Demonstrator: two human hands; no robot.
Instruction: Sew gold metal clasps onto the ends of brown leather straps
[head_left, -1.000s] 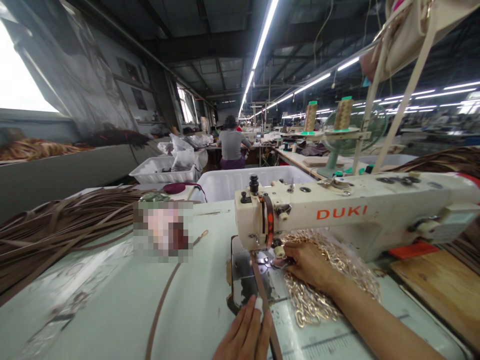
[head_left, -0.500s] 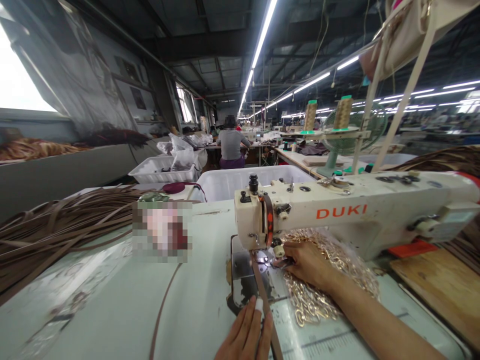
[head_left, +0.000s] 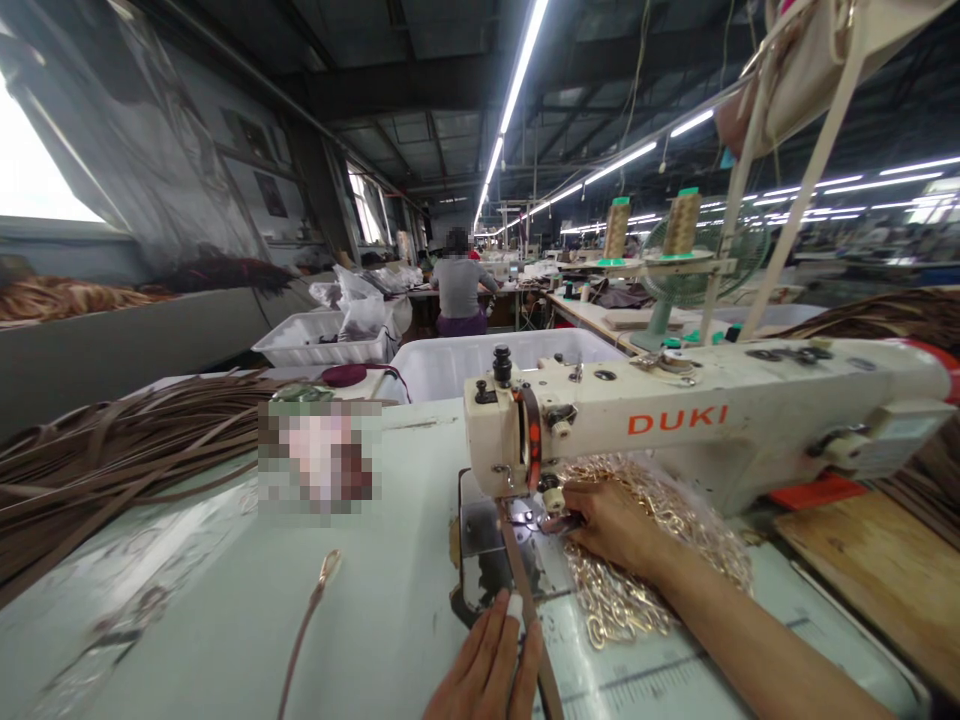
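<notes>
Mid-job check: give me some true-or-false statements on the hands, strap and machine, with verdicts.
1. The left hand is beside the brown strap. True.
2. A white covering is on a left finger. True.
3. The right hand is left of the strap. False: the right hand is right of it.
4. The sewing machine's lettering is blue. False: the lettering is orange.
5. Gold-coloured clasps lie near the right forearm. True.

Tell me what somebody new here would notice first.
Probably the big cream sewing machine with orange DUKI lettering, reaching across from the right. Next, the shiny gold-coloured metal pieces heaped below its arm, beside the right hand. Then the thick spread of brown straps at the far left, while the left hand lies beside a single strap in front of the machine's head.
</notes>
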